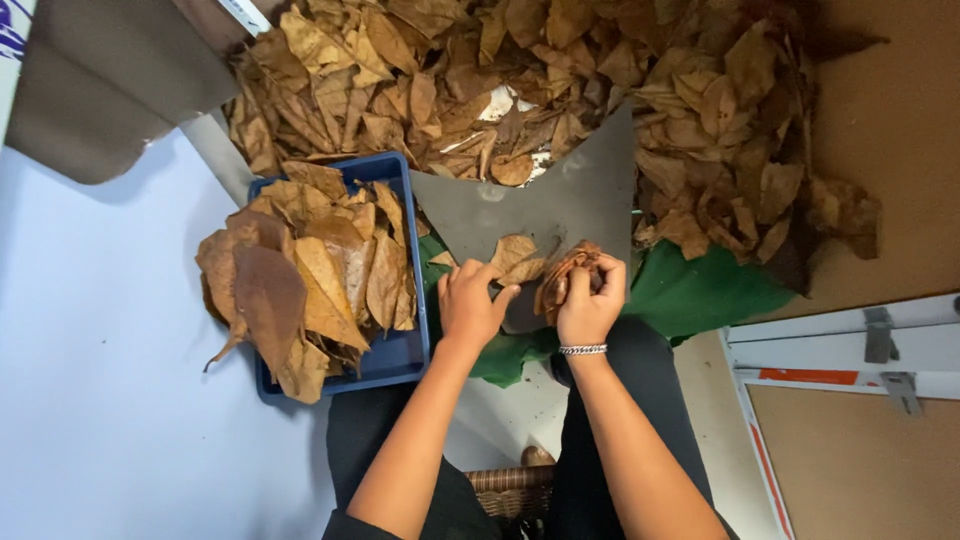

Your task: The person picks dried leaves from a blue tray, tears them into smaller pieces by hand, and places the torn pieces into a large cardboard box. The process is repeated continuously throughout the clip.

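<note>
— What do you have on the head camera?

— I see a seated person bent over a grey sheet spread across the lap and the floor ahead. The right hand, a silver bracelet at its wrist, is curled tight around a bundle of dry brown leaves at the near edge of that sheet.

— And the other hand?

— The left hand lies just left of the bundle, fingers bent, tips pressing a single loose leaf flat on the sheet. I can't tell whether it truly grips that leaf or only pins it.

— What surrounds the sheet?

— Beyond its far edge, a big heap of dry leaves spreads wide. Left of the sheet stands a blue plastic tray, piled with larger flat leaves that hang over its left rim. Green cloth shows under the sheet's near right corner.
</note>
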